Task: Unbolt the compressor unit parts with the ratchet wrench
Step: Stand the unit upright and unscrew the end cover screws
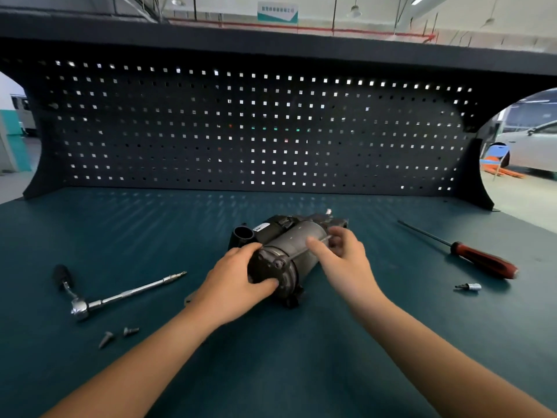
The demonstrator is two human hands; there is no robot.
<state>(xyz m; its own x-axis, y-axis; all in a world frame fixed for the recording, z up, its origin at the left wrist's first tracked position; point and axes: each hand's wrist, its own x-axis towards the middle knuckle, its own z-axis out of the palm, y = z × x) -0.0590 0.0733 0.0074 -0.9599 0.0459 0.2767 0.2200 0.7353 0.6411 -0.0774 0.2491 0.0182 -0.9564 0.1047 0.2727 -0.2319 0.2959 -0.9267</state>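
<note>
Both hands on the compressor, wrench set aside

The compressor unit [286,241] lies on its side at the middle of the worktop [271,372], its end cap turned towards the front edge. The left hand [238,279] curls round that cap, thumb below and fingers over the top, probably to stop the body rolling. The right hand [343,257] seems to pinch the far end of a long thin bolt [297,254] that runs along the cylinder, likely to draw it out by hand because it is already slack. The ratchet wrench [120,294], with its extension and bit, lies free towards the left edge, within easy reach. Two loose bolts [106,339] sit just in front of it, kept together away from the work. A red-handled screwdriver [482,260] and a small socket bit [470,287] lie towards the right edge.
</note>
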